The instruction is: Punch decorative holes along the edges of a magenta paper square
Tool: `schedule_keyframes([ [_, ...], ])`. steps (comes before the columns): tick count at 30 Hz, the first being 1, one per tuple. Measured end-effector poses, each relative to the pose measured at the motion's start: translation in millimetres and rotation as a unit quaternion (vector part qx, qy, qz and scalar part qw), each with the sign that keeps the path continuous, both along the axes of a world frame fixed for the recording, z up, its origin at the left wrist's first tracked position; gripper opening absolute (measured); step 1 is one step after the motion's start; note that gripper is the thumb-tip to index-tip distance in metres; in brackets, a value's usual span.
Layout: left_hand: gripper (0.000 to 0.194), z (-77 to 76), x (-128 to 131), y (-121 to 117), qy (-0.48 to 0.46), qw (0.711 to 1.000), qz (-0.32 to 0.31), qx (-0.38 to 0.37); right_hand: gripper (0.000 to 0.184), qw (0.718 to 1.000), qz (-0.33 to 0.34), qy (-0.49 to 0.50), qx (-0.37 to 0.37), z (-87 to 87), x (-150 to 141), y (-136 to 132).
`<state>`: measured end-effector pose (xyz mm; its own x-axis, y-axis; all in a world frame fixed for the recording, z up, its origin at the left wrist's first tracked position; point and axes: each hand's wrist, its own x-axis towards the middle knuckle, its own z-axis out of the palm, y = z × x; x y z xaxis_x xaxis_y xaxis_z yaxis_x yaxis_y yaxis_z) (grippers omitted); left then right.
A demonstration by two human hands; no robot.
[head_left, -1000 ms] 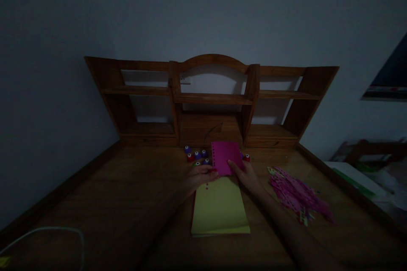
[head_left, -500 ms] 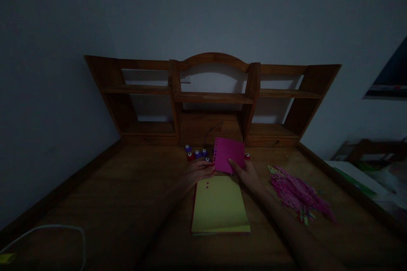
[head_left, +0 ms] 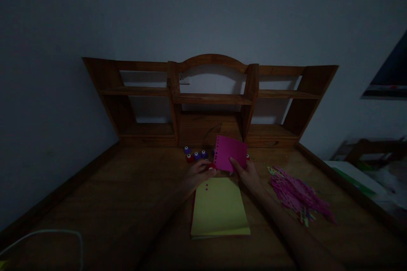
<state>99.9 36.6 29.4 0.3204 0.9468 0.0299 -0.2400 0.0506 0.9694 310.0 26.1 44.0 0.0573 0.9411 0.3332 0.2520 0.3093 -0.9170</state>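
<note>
My right hand (head_left: 247, 174) pinches the lower edge of a pink paper sheet (head_left: 230, 152) and holds it up above the desk; a row of punched holes runs down its left edge. My left hand (head_left: 197, 174) is closed round a small red punch (head_left: 210, 165) at the sheet's lower left corner. Just below both hands lies a stack of yellow paper (head_left: 220, 208) with a few pink dots (head_left: 206, 187) on its top left corner.
Several small purple and red punches (head_left: 194, 155) stand behind my left hand. A heap of punched pink paper strips (head_left: 297, 194) lies to the right. A wooden shelf unit (head_left: 210, 99) rises at the desk's back. A white cable (head_left: 44, 237) loops at the near left.
The pink sheet has risen a little and tilted to the right. My left hand stays at its lower left corner with the punch.
</note>
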Motion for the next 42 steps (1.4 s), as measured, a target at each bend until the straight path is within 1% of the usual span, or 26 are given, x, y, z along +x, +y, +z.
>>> schedule_keyframes([
  [3, 0.045, 1.9, 1.8, -0.6, -0.055, 0.998, -0.008, -0.031, 0.047, 1.0, -0.011, -0.006, 0.013, 1.0, -0.9, -1.0],
  [5, 0.045, 3.5, 2.3, -0.3, -0.072, 0.996, -0.017, -0.039, 0.049, 1.0, -0.015, -0.002, 0.016, 0.7, -0.7, -1.1],
  [8, 0.05, 4.2, 1.8, 1.2, -0.056, 0.998, -0.022, -0.031, 0.05, 1.0, -0.021, 0.01, -0.003, -1.1, 1.0, -0.3],
  [10, 0.051, 3.2, 1.1, 2.6, -0.032, 0.999, -0.013, -0.02, 0.051, 0.999, -0.022, 0.013, -0.02, -2.5, 2.5, 0.5],
  [14, 0.045, 0.3, -0.3, 4.2, -0.019, 1.0, 0.008, -0.015, 0.051, 0.999, -0.023, 0.024, -0.034, -3.9, 4.4, 1.4],
  [17, 0.043, -1.5, -0.8, 5.1, -0.043, 0.999, 0.005, -0.031, 0.051, 0.998, -0.032, 0.029, -0.037, -3.6, 4.7, 1.3],
  [19, 0.039, -3.0, -1.1, 6.6, -0.065, 0.997, 0.011, -0.04, 0.051, 0.998, -0.029, 0.03, -0.036, -3.0, 4.6, 1.1],
  [22, 0.027, -5.2, -3.0, 9.4, -0.092, 0.993, 0.023, -0.076, 0.05, 0.999, -0.02, 0.03, -0.029, -2.3, 4.3, 0.8],
  [25, 0.023, -5.2, -7.5, 9.5, -0.095, 0.989, 0.006, -0.112, 0.049, 0.999, -0.015, 0.036, -0.023, -2.0, 3.4, 0.0],
  [28, 0.026, -2.6, -11.8, 5.6, -0.046, 0.995, -0.005, -0.089, 0.05, 0.998, -0.009, 0.047, -0.033, -1.9, 2.5, -0.7],
  [32, 0.039, 3.4, -10.2, -1.9, 0.071, 0.997, 0.023, -0.02, 0.05, 0.995, 0.011, 0.062, -0.073, -3.2, 2.7, 0.3],
  [34, 0.045, 6.8, -7.0, -5.3, 0.106, 0.994, 0.031, 0.005, 0.049, 0.994, 0.024, 0.076, -0.076, -5.7, 3.1, 2.0],
  [38, 0.046, 10.9, -2.2, -9.9, 0.127, 0.99, 0.042, 0.038, 0.045, 0.992, 0.029, 0.098, -0.068, -12.5, 2.7, 5.7],
  [42, 0.044, 8.0, -2.4, -8.1, 0.12, 0.989, 0.069, 0.044, 0.044, 0.992, 0.016, 0.106, -0.067, -13.1, 1.4, 5.6],
])
